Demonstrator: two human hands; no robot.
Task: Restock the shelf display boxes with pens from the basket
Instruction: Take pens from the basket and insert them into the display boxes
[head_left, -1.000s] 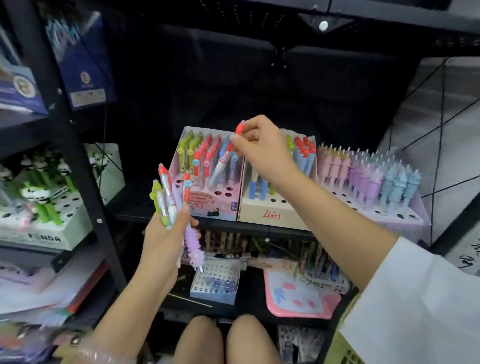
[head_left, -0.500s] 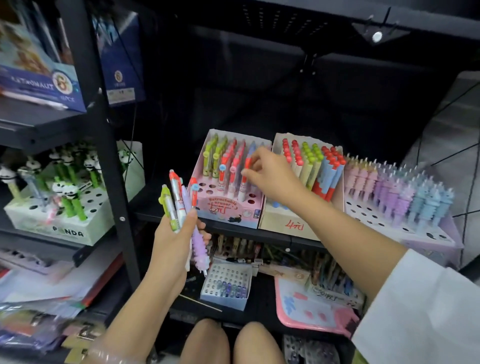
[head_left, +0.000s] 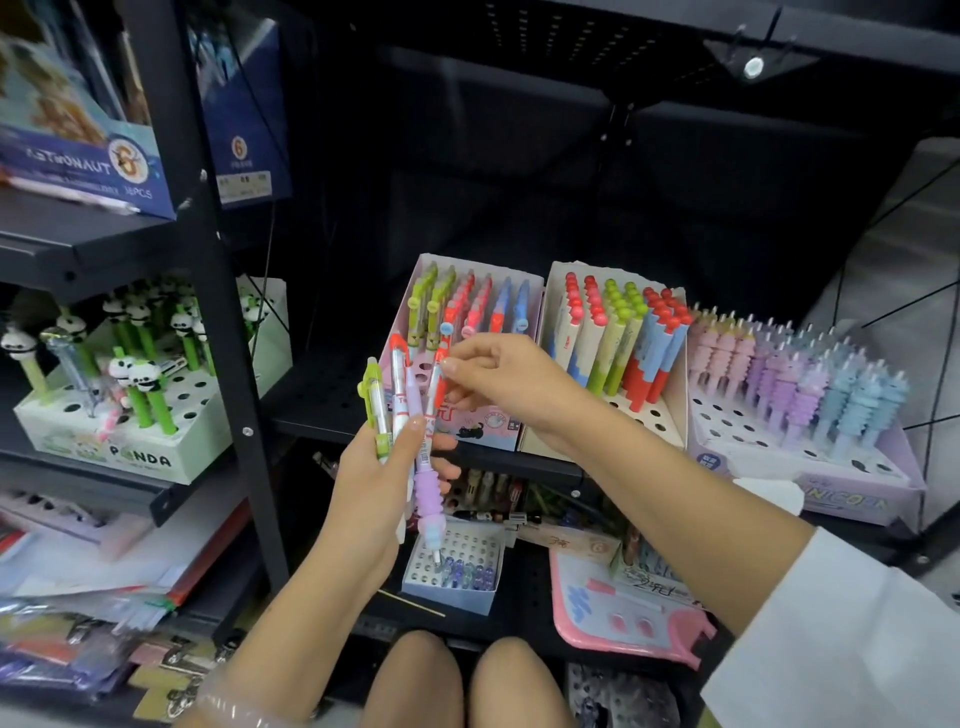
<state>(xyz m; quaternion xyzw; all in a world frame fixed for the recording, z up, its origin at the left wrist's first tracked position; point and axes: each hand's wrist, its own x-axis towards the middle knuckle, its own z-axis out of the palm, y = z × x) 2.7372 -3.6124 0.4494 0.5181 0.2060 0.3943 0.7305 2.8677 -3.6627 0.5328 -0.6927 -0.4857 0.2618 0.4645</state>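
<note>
My left hand (head_left: 371, 486) grips a bunch of pens (head_left: 402, 410): a green one, a white one with a red clip, a lilac one with a ribbed grip, and a red-topped one. My right hand (head_left: 506, 376) pinches the top of the red-topped pen in that bunch, just in front of the pink display box (head_left: 488, 434). That box holds rows of green, red and blue pens, with several bare holes at its front. The basket is not in view.
Right of the pink box stands a beige display box (head_left: 662, 415) of red, green and blue pens, then a lilac unicorn pen box (head_left: 878, 480). A panda pen box (head_left: 171, 452) sits left of the black upright (head_left: 228, 322). A small tray of refills (head_left: 457, 574) lies on the lower shelf.
My right hand let go of the red pen it set into the pink box, drew back toward the left hand and now pinches a pen in the bunch.
</note>
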